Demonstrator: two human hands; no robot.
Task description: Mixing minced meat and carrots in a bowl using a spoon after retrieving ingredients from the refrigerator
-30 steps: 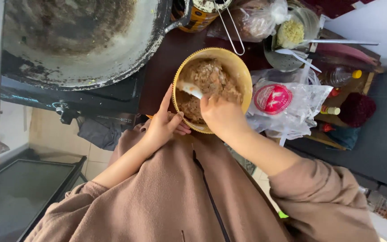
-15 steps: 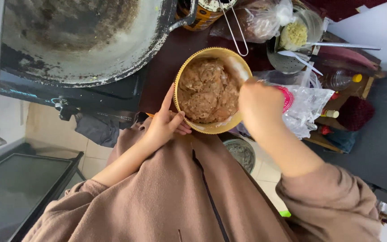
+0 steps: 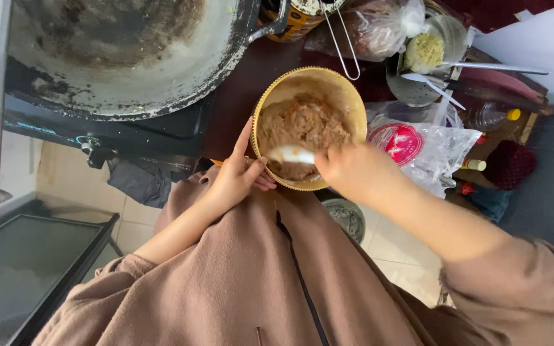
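A round yellow bowl (image 3: 352,102) with a ridged rim stands on a dark counter and holds a brown minced mixture (image 3: 302,125). My left hand (image 3: 238,176) grips the bowl's near left rim, thumb against its outer wall. My right hand (image 3: 354,170) is at the bowl's near right rim and holds a white spoon (image 3: 293,154), whose blade lies in the mixture at the near side. Both arms wear brown sleeves.
A big blackened wok (image 3: 110,57) sits on a stove at the left. Behind the bowl are a wire handle (image 3: 338,41), plastic bags (image 3: 379,29) and a metal dish of yellow food (image 3: 426,51). A clear bag with a red label (image 3: 411,144) lies at the right. A dark tray (image 3: 27,269) is at lower left.
My right hand swung from the bowl's middle out to its right rim, then came back to the near side with the spoon in the mixture. My left hand stayed on the rim.
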